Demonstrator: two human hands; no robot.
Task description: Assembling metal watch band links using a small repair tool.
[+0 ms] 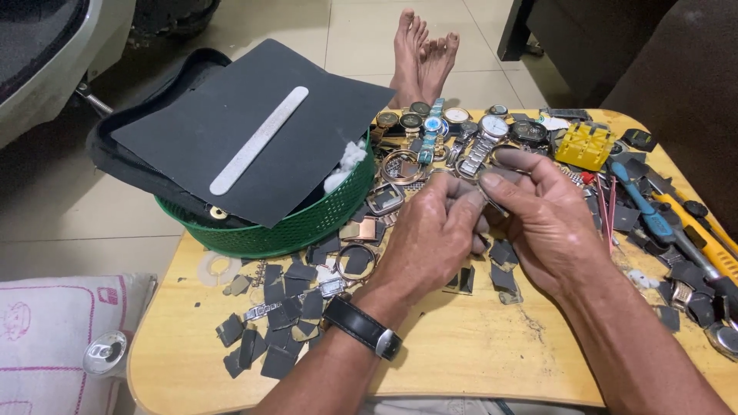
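Nearest the camera, two bare forearms reach over a small wooden table, the left wrist wearing one black-strapped wristwatch. To the left of the table lie a white cushion with pink lines and one drink can seen from its top. The left hand and the right hand meet over the middle of the table, their fingers pinched together on one small metal watch part; it is mostly hidden by the fingers, so its exact kind cannot be told. Under and around the hands lie many dark grey cut scraps, too many and too overlapped to count, with several bare watch cases among them. On the right side of the table rest one blue-handled tool, one yellow-handled tool and one yellow plastic holder. At the left stands one green basket, carrying one dark sheet with one pale nail file lying on it. Along the far edge is a row of about eight wristwatches. Beyond the table, two bare feet rest on the tiled floor.
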